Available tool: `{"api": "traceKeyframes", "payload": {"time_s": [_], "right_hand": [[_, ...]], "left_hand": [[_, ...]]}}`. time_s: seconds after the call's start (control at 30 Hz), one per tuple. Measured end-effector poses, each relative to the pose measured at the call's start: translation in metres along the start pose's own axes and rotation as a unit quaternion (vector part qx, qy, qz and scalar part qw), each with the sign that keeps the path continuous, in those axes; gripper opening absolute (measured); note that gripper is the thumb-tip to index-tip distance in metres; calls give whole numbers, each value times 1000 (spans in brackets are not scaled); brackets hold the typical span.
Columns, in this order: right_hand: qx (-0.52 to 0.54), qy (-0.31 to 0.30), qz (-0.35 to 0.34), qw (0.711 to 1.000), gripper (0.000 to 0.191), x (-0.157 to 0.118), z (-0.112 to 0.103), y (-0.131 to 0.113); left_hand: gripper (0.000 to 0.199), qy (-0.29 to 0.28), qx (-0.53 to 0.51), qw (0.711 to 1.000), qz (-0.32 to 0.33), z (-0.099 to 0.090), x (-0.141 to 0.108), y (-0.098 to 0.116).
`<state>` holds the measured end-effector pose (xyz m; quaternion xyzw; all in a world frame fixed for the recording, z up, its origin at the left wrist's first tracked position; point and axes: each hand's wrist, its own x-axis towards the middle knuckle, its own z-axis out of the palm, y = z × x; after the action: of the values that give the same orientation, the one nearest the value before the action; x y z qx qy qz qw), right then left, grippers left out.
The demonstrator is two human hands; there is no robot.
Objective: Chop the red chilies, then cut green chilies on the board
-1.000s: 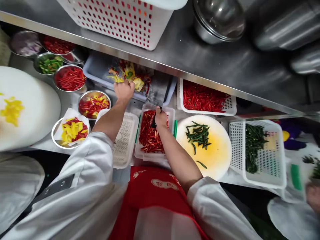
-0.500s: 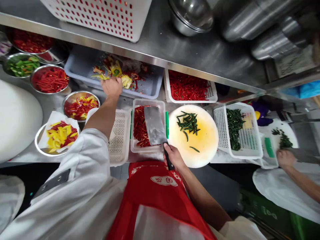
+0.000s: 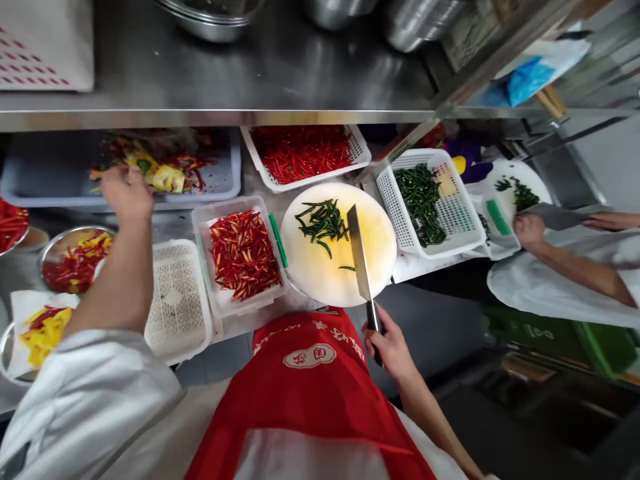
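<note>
I hold one steel cleaver with a black handle (image 3: pixel 361 257) in my right hand (image 3: pixel 391 343), fingers wrapped tight around the grip. Its blade stands edge down over the right part of the one round pale yellow cutting board (image 3: pixel 320 273), tip pointing away from me. My right arm is bent, elbow drawn back beside my red apron (image 3: pixel 310 400).

On the board lies one loose heap of slit green chillies (image 3: pixel 323 220) left of the blade, and two stray pieces nearer the blade.

My left hand (image 3: pixel 127 190) reaches far out to the left, arm nearly straight, and rests at the near rim of the one grey-blue plastic tray (image 3: pixel 220 177) holding yellow, red and green pepper trimmings (image 3: pixel 160 173). I cannot tell whether its fingers grip anything; they look loosely curled.

Between my arms sit two containers on the steel tabletop (image 3: pixel 170 223): one clear plastic box of cut red chillies (image 3: pixel 243 253) and one white perforated basket (image 3: pixel 177 300) beside it. Behind the board are two more white perforated baskets, one with whole red chillies (image 3: pixel 300 153), one with green chillies (image 3: pixel 420 200).

At the far left I count three metal bowls in part view, one of them with mixed red and yellow strips (image 3: pixel 75 260).

To the right, another person's hand (image 3: pixel 529 230) holds a second cleaver (image 3: pixel 555 215) over a white board.
</note>
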<state>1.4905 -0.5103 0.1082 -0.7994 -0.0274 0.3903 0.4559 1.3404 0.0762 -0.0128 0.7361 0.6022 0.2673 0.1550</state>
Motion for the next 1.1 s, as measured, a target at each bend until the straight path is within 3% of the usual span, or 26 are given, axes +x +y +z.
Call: {"api": "traceKeyframes", "payload": {"time_s": [0.07,0.13,0.17,0.23,0.27,0.33,0.4,0.47,0.6,0.83,0.97,1.1], "right_hand": [[-14,2,7,1000,72,16,-37,1],[-42,-16,19,999,75,27,-81,7],[-55,-33,30,998,76,31,-102,13],[-63,-66,53,994,76,30,-139,30],[-65,-77,60,993,73,27,-151,40],[-84,-76,52,992,67,15,-159,60],[-129,-51,39,990,60,1,-148,72],[-171,-20,54,984,47,-8,-127,73],[-247,6,100,964,35,-24,-96,55],[-371,-116,74,918,31,-49,-66,26],[-362,-104,80,923,27,-45,-37,11],[-345,-80,119,928,27,-44,-17,0]], "left_hand": [[31,-58,-30,996,62,-7,-64,42],[30,-154,-85,975,135,-3,-152,97],[27,-211,-113,954,182,3,-199,125],[21,-346,-157,873,305,21,-288,176],[19,-394,-165,830,359,32,-327,196],[18,-448,-155,773,421,48,-387,221],[19,-459,-139,756,446,56,-419,226],[20,-452,-134,759,449,56,-425,221],[22,-455,-148,748,460,53,-400,202],[23,-495,-168,626,579,72,-360,196],[23,-508,-186,574,615,84,-343,203],[23,-516,-194,543,633,91,-333,206]]}}
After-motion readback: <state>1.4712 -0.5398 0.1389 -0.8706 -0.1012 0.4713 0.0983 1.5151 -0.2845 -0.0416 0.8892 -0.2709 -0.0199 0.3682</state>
